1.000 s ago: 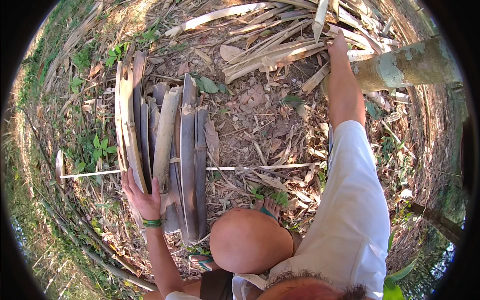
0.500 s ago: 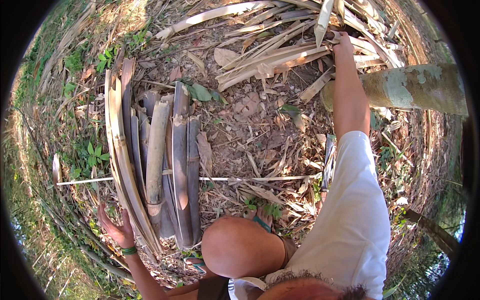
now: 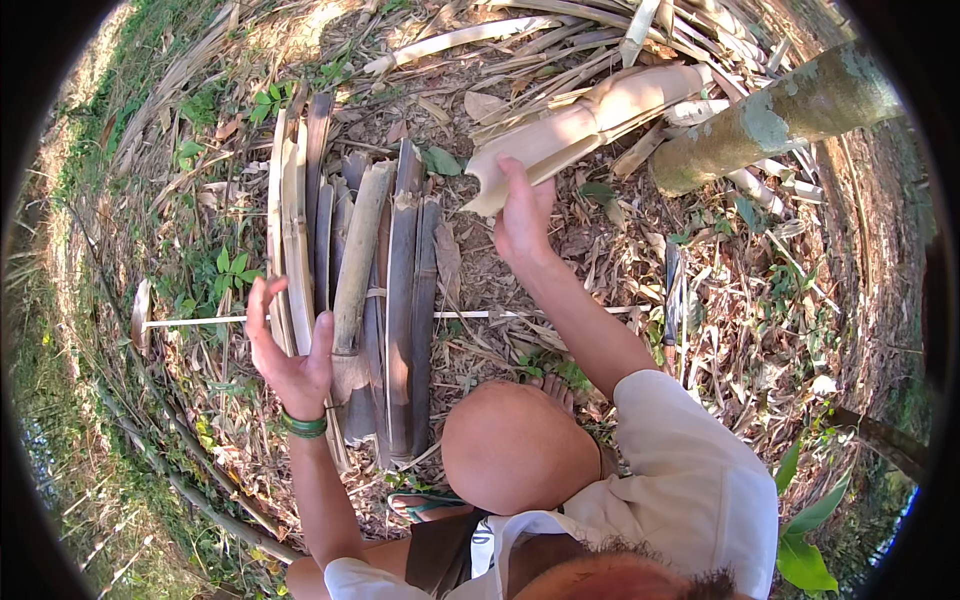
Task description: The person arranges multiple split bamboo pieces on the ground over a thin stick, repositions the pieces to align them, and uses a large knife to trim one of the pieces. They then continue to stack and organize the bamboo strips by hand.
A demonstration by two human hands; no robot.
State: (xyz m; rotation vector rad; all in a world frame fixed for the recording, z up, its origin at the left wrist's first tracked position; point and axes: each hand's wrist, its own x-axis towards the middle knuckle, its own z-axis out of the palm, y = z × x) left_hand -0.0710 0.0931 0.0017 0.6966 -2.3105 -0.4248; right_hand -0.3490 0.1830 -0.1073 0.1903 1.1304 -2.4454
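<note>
My right hand (image 3: 522, 222) is closed around the near end of a wide, pale split bamboo piece (image 3: 585, 130). The piece is curved like a trough and slants up and away to the right. My left hand (image 3: 292, 355), with a green band at the wrist, is open, fingers spread and holding nothing. It is beside the left edge of a row of split bamboo pieces (image 3: 402, 300) lying lengthwise on the ground. Whether its fingers touch that edge I cannot tell. A thin pale strip (image 3: 480, 314) runs crosswise, passing under the row.
A loose heap of split bamboo (image 3: 545, 45) lies at the far right. A leaning tree trunk (image 3: 790, 115) comes in from the right. On the leaf litter right of my knee (image 3: 520, 440) lies a long dark tool (image 3: 672, 290), its kind unclear.
My right hand has come back from the far heap toward me, bringing the split bamboo piece. My left hand has moved up and right, closer to the row.
</note>
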